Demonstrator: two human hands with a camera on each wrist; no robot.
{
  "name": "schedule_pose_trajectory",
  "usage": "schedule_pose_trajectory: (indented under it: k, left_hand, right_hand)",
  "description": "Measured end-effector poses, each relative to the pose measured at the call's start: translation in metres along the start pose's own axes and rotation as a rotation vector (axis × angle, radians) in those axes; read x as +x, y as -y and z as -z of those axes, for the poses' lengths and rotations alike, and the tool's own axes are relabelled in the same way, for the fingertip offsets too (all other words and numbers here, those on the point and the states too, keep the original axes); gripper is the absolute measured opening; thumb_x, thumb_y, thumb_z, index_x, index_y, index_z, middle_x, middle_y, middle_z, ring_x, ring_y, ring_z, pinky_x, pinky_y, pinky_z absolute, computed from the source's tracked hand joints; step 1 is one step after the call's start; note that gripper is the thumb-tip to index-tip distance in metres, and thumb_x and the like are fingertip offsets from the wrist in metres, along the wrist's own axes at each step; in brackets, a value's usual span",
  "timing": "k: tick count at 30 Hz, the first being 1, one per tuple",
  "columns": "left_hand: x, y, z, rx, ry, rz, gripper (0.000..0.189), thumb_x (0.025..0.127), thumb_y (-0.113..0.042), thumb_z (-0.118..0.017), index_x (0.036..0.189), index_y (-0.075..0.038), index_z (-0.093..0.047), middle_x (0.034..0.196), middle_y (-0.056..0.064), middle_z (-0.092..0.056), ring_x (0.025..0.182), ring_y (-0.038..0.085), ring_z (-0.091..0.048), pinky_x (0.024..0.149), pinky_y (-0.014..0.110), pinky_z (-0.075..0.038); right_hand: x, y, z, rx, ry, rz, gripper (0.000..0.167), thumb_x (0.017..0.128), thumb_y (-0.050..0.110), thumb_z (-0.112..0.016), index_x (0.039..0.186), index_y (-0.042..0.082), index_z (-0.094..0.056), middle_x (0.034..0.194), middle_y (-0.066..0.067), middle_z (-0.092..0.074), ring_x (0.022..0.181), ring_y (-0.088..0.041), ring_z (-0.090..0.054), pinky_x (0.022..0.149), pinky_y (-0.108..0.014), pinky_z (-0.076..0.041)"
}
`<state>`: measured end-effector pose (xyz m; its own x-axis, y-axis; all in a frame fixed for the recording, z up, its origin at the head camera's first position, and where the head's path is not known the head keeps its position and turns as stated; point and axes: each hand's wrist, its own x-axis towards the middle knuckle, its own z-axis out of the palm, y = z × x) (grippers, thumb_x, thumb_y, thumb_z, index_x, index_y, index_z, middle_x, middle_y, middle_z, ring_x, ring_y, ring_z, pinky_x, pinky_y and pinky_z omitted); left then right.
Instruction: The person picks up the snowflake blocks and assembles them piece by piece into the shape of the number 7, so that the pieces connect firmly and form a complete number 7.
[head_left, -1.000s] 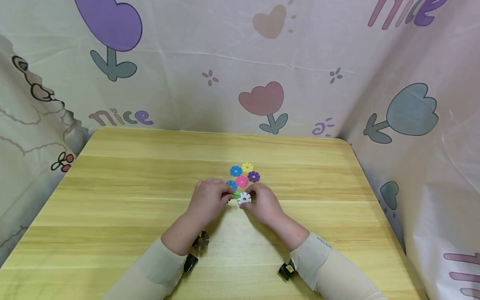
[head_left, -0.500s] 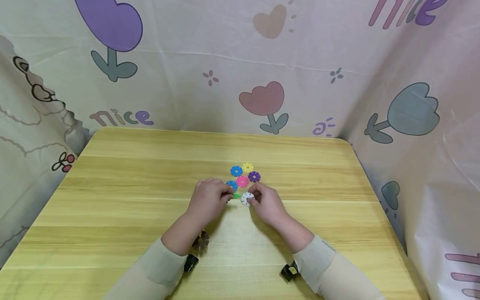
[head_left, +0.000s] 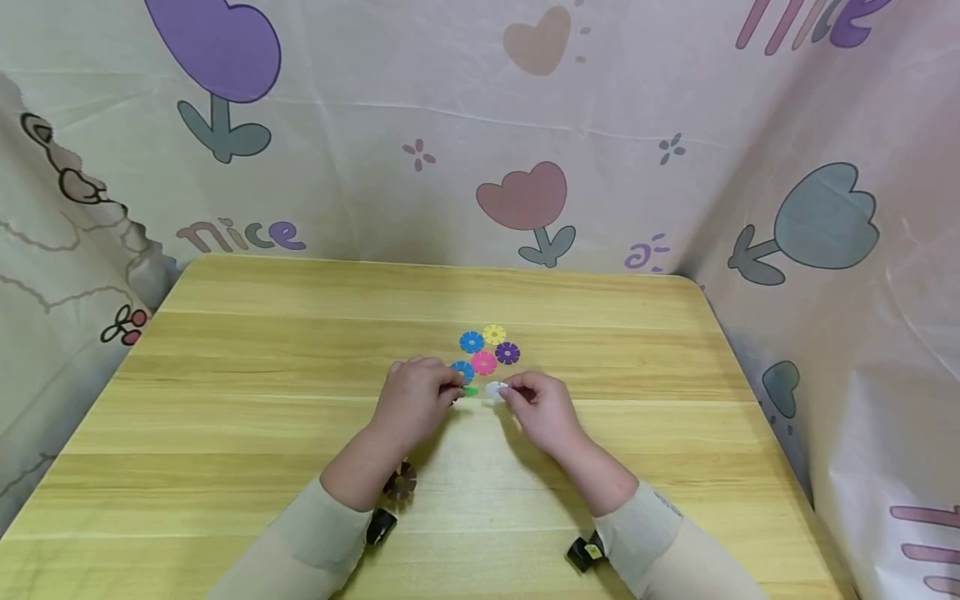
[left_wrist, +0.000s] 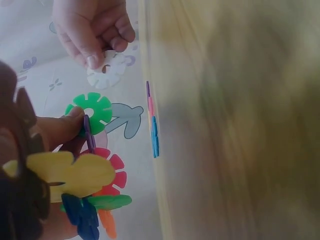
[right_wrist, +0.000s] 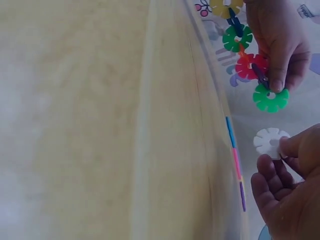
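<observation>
My left hand (head_left: 420,392) pinches the green notched disc (right_wrist: 271,100) at the end of a chain of interlocking plastic discs. Purple, red (right_wrist: 248,66), orange, a second green, blue and yellow (left_wrist: 75,172) discs follow along the chain. A brown disc (head_left: 403,481) shows beside the left sleeve, apparently at the chain's near end. Between thumb and fingers, my right hand (head_left: 543,408) holds a white notched disc (right_wrist: 267,142). The white disc is tilted and stands apart from the green one, a small gap between them.
Flat on the wooden table (head_left: 247,375), just beyond the hands, lie loose discs: two blue (head_left: 472,342), one yellow (head_left: 494,334), one purple (head_left: 507,353) and one pink (head_left: 483,362). A printed curtain (head_left: 360,150) hangs behind the table and along its sides.
The right hand has drawn to the right, taking the white disc away from the green one. The white disc has turned from facing the head camera to a flatter tilt. The left hand stays nearly still.
</observation>
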<state>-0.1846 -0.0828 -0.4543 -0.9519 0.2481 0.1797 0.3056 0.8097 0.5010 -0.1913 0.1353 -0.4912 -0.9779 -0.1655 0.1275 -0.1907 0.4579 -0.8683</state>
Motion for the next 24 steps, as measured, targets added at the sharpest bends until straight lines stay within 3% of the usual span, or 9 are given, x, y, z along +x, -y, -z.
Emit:
schedule_pose_trajectory:
  k: [7, 15, 24]
  left_hand:
    - [0.0002, 0.0002, -0.0007, 0.001, 0.003, 0.003, 0.006, 0.095, -0.021, -0.081, 0.095, -0.016, -0.084, 0.091, -0.005, -0.075, 0.094, 0.022, -0.068, 0.091, 0.049, -0.046]
    - [0.0004, 0.0013, -0.0020, -0.008, -0.002, -0.001, 0.004, 0.094, -0.020, -0.082, 0.094, -0.017, -0.084, 0.090, -0.006, -0.074, 0.091, 0.021, -0.067, 0.090, 0.049, -0.046]
    - [-0.0001, 0.0017, -0.0026, -0.014, -0.026, -0.019, 0.006, 0.094, -0.021, -0.082, 0.091, -0.017, -0.083, 0.089, -0.007, -0.074, 0.091, 0.020, -0.067, 0.088, 0.047, -0.046]
  right_hand:
    - [-0.0029, 0.0000, 0.0011, 0.105, -0.051, 0.029, 0.004, 0.093, -0.002, -0.077, 0.096, -0.004, -0.078, 0.084, -0.009, -0.071, 0.074, -0.015, -0.061, 0.066, -0.023, -0.054]
    - [-0.0049, -0.0009, 0.0007, 0.202, -0.048, 0.020, 0.004, 0.094, -0.004, -0.076, 0.097, -0.007, -0.075, 0.077, -0.009, -0.070, 0.065, -0.012, -0.061, 0.057, -0.022, -0.052]
    - [-0.0044, 0.0024, -0.0011, 0.262, -0.031, -0.047, 0.006, 0.094, -0.006, -0.075, 0.100, -0.007, -0.076, 0.080, -0.012, -0.074, 0.066, -0.027, -0.070, 0.063, -0.034, -0.062]
